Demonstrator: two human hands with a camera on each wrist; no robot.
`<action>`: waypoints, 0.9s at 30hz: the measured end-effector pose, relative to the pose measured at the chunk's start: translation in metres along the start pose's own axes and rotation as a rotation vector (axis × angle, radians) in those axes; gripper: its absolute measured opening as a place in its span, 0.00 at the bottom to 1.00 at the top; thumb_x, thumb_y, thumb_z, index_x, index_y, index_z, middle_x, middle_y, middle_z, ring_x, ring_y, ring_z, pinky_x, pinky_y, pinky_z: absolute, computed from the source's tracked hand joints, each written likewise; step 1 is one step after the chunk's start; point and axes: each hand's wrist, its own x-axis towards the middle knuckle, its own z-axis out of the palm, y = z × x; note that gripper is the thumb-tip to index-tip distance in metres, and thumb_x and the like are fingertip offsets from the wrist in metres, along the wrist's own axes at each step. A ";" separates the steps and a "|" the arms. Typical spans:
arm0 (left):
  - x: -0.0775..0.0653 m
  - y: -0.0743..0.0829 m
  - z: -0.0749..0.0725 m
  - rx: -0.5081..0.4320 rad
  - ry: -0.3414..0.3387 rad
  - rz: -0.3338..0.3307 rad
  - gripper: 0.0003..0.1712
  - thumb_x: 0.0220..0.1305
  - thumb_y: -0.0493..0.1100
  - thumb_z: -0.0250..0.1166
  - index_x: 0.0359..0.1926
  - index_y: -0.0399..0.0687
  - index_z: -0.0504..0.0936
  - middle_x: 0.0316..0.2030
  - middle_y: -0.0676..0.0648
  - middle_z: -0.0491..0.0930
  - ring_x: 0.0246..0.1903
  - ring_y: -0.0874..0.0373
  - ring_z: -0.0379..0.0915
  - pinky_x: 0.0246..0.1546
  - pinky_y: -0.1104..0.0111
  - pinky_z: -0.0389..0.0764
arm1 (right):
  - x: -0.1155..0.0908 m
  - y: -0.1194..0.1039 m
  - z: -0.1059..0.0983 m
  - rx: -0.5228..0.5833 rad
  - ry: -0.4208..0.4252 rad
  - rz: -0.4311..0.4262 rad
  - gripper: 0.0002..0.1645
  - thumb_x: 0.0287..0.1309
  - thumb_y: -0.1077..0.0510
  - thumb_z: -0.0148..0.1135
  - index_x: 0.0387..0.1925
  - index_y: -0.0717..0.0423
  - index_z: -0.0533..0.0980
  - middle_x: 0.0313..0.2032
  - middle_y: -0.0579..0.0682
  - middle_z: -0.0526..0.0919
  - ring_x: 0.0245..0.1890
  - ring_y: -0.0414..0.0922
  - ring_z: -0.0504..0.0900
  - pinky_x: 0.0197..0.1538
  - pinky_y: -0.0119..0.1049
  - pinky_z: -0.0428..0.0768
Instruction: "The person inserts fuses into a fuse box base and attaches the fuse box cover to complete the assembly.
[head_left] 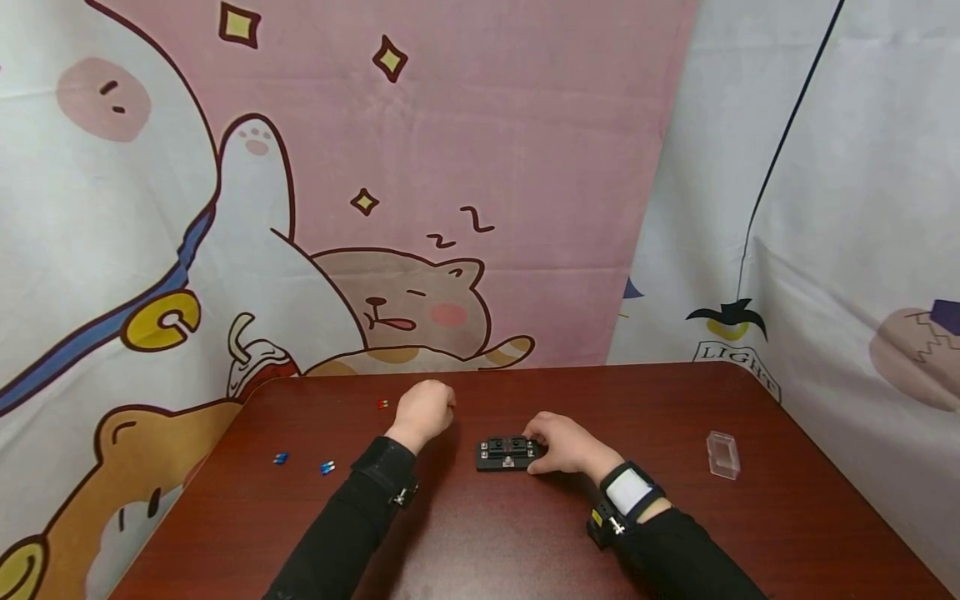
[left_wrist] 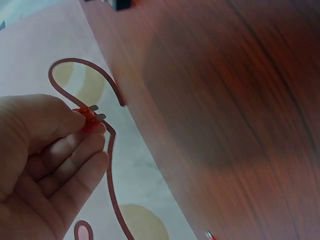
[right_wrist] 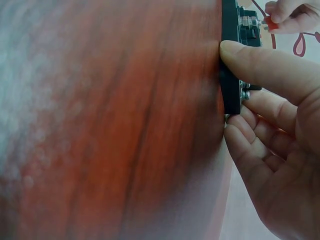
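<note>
My left hand [head_left: 422, 413] pinches a red blade fuse [left_wrist: 89, 120] between thumb and fingers, its two metal prongs pointing away from the fingertips in the left wrist view. This hand hangs above the table, left of a black fuse block [head_left: 495, 462] with screw terminals. Gripping the block at its right end is my right hand [head_left: 568, 445], thumb along the near side and fingers behind. In the right wrist view the block [right_wrist: 230, 82] sits on the tabletop, and the left hand with the red fuse appears beyond it.
Another red fuse [head_left: 383, 404] lies near the table's back edge, left of my left hand. Blue fuses [head_left: 327, 467] lie in two spots on the left. A clear plastic box [head_left: 723, 455] stands on the right of the brown table [head_left: 480, 542]. A printed curtain [head_left: 525, 167] hangs behind.
</note>
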 end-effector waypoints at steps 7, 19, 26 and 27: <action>-0.001 0.013 -0.001 -0.048 0.004 0.075 0.07 0.56 0.32 0.68 0.35 0.44 0.89 0.34 0.48 0.85 0.38 0.52 0.81 0.38 0.60 0.81 | 0.000 0.001 0.001 -0.001 0.004 -0.023 0.23 0.41 0.56 0.81 0.40 0.55 0.80 0.38 0.45 0.78 0.39 0.45 0.78 0.46 0.45 0.78; 0.002 0.030 0.003 -0.055 0.008 0.169 0.07 0.57 0.32 0.69 0.35 0.45 0.90 0.34 0.49 0.86 0.40 0.53 0.81 0.43 0.61 0.80 | 0.001 0.003 0.001 -0.005 0.011 -0.034 0.23 0.41 0.56 0.81 0.40 0.55 0.80 0.38 0.46 0.78 0.38 0.45 0.78 0.45 0.44 0.78; 0.004 0.042 0.005 -0.040 -0.006 0.206 0.05 0.59 0.35 0.70 0.35 0.47 0.90 0.32 0.51 0.85 0.37 0.56 0.80 0.42 0.64 0.80 | 0.001 0.003 0.002 -0.007 0.018 -0.035 0.23 0.39 0.56 0.82 0.39 0.54 0.80 0.37 0.44 0.77 0.37 0.44 0.78 0.44 0.43 0.78; 0.004 0.044 0.005 -0.041 -0.013 0.204 0.05 0.59 0.35 0.70 0.35 0.47 0.90 0.32 0.51 0.85 0.37 0.56 0.80 0.42 0.64 0.80 | 0.001 0.003 0.002 -0.006 0.020 -0.034 0.23 0.39 0.56 0.82 0.38 0.54 0.80 0.36 0.44 0.77 0.37 0.44 0.78 0.44 0.43 0.78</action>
